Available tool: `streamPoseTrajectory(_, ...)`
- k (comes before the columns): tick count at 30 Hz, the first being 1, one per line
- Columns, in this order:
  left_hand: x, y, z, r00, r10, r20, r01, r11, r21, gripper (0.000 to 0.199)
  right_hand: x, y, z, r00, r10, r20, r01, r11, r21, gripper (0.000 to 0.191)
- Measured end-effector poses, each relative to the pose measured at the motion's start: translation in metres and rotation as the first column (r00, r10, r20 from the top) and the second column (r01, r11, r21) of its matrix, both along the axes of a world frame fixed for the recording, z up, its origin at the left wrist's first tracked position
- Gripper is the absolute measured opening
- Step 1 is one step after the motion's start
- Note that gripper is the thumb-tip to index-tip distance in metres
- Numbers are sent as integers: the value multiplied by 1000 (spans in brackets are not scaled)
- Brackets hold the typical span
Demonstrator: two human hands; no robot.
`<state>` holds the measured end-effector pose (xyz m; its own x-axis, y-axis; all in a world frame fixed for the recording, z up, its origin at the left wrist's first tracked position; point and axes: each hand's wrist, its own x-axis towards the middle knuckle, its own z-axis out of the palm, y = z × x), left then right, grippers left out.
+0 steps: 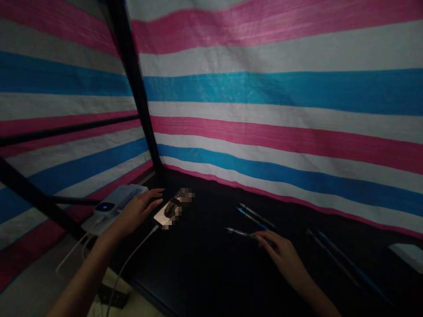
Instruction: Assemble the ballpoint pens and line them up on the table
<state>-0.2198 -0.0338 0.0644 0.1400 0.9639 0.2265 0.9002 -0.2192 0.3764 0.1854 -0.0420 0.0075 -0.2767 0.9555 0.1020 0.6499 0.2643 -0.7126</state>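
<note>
My right hand point(277, 251) pinches a clear pen point(239, 232) low over the black table, its far end pointing left. Just beyond the fingers lie a blue pen point(249, 215) and another clear pen point(256, 212), side by side. My left hand point(142, 209) is open, fingers stretched out, between a lit phone point(168, 212) and a white box point(124, 196). Whether its fingertips touch the table is hard to make out. A white cable point(135, 251) is plugged into the phone's near end.
Two long, thin, dim items point(343, 255) lie on the black table point(185, 268) at the right. Beyond them is a white object point(410, 255) at the edge of view. A device with a lit display point(105, 206) sits at the left. Striped sheeting point(264, 88) and a black frame post point(135, 83) enclose the table.
</note>
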Motion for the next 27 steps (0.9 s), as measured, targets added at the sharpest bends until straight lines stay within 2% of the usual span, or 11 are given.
streamPoseTrajectory(5, 6, -2, -10, 998, 27, -59, -28, 1000, -10, 49, -1, 0, -2, 1000, 21, 0, -21, 1000, -9, 33)
streamPoseTrajectory(10, 20, -5, -22, 988, 93, -122, -88, 995, 44, 54, -2, -1, -2, 1000, 20, 7, -20, 1000, 4, 32)
streamPoseTrajectory(14, 45, 2, -39, 962, 180, -208, -179, 984, 24, 63, -5, -2, -3, 999, 35, 27, -35, 999, -7, 31)
streamPoseTrajectory(18, 76, 22, -55, 931, 282, -234, -287, 958, 10, 80, -7, -2, -2, 999, 43, 27, -43, 999, -4, 31)
streamPoseTrajectory(22, 91, 42, -56, 882, 369, -292, -381, 924, 14, 83, -7, -4, 1, 999, 47, 26, -47, 999, -5, 32)
streamPoseTrajectory(27, 89, 51, -54, 863, 401, -307, -420, 907, 5, 79, -9, -7, 5, 998, 49, 38, -50, 998, 23, 32)
